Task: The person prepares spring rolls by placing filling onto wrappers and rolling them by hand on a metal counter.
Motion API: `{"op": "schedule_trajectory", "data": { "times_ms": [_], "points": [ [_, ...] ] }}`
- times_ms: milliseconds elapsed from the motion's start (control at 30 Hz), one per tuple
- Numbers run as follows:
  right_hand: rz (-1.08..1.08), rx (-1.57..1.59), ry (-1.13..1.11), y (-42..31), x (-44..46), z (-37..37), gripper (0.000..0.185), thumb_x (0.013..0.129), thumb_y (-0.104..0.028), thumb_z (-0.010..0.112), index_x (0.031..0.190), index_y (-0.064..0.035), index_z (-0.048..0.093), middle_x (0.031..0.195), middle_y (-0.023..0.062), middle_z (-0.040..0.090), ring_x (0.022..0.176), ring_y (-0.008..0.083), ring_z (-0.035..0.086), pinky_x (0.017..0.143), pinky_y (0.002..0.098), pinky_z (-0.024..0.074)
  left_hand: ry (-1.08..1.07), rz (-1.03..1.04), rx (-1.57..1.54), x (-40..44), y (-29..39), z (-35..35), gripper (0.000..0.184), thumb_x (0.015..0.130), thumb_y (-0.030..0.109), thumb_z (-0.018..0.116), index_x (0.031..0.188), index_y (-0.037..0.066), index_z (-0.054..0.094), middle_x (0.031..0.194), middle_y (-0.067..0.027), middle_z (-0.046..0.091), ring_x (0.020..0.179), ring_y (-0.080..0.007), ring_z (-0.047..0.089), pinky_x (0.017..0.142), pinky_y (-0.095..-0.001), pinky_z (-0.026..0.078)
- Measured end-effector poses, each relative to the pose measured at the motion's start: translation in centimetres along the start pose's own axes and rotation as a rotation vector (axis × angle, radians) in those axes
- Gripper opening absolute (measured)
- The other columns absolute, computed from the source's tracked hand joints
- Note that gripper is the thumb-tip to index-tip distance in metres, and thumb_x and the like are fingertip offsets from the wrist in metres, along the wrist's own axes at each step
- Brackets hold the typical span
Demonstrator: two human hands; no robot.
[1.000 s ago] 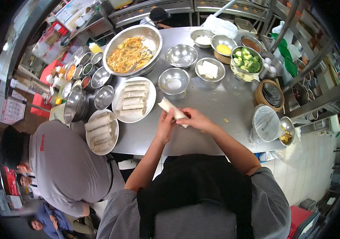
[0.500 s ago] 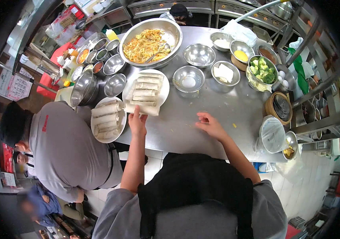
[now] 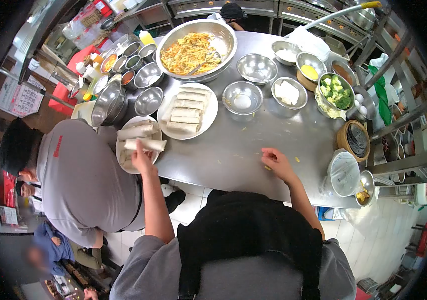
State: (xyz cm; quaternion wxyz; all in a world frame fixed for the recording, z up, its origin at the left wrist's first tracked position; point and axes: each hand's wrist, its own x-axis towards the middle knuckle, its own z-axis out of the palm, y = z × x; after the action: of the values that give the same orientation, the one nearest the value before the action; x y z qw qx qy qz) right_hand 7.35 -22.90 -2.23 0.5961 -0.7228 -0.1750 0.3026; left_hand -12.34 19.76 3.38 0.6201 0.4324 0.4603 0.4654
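The person's left hand (image 3: 144, 159) grips a pale wrapped roll (image 3: 152, 144) at the near side of the smaller oval plate (image 3: 130, 170), where other rolls (image 3: 138, 131) lie. The held roll points across the plate's right edge; whether it touches the rolls beneath cannot be told. The right hand (image 3: 277, 164) is off to the right over the steel surface (image 3: 233, 157), loosely unclosed with its fingers bent, near a small yellow scrap (image 3: 267, 168).

Just beside the smaller plate is a larger white plate (image 3: 213, 107) with more rolls in a stacked row. Behind it stands a wide steel bowl (image 3: 230, 42) of shredded filling (image 3: 188, 54), with a spoon resting in it. To the right are smaller steel bowls, one with white blocks (image 3: 287, 93), another with broccoli (image 3: 335, 91). Near the surface's right edge, a round wooden container (image 3: 344, 142) stands behind a plastic-lined tub (image 3: 344, 175). At the left, a co-worker (image 3: 91, 175) in a grey shirt and black cap leans near the smaller plate.
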Motion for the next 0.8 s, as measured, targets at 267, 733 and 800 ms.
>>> {"op": "schedule_trajectory", "data": {
  "times_ms": [267,733,800],
  "points": [
    [-0.021,-0.043,-0.045,-0.5,1.5,0.2,0.033,0.092,-0.016,0.069,0.122,-0.0036,0.065,0.099,0.0021,0.065,0.091,0.0112,0.059,0.085,0.0277,0.049,0.303,0.186,0.106,7.2,-0.8,-8.9,0.047,0.088,0.026,0.079,0.115,-0.007,0.059,0.099,-0.0163,0.069,0.071,-0.0215,0.069,0.058,-0.0336,0.058],
    [-0.05,-0.122,0.004,-0.1,-1.3,-1.1,0.03,0.093,-0.017,0.067,0.12,-0.0052,0.065,0.095,0.0028,0.066,0.087,0.0121,0.062,0.082,0.0289,0.0511,0.37,0.221,0.875,7.0,-1.9,-8.4,0.062,0.087,0.037,0.077,0.12,-0.008,0.05,0.118,-0.0253,0.058,0.103,-0.0393,0.062,0.087,-0.0456,0.053],
    [-0.055,-0.122,0.021,0.6,-2.3,-1.7,0.029,0.093,-0.017,0.067,0.119,-0.0059,0.065,0.094,0.003,0.067,0.086,0.0122,0.062,0.081,0.0291,0.0513,0.424,0.35,1.005,2.6,0.2,-5.4,0.058,0.09,0.034,0.073,0.124,-0.006,0.049,0.122,-0.0246,0.055,0.11,-0.0404,0.058,0.092,-0.046,0.05]
  ]
}}
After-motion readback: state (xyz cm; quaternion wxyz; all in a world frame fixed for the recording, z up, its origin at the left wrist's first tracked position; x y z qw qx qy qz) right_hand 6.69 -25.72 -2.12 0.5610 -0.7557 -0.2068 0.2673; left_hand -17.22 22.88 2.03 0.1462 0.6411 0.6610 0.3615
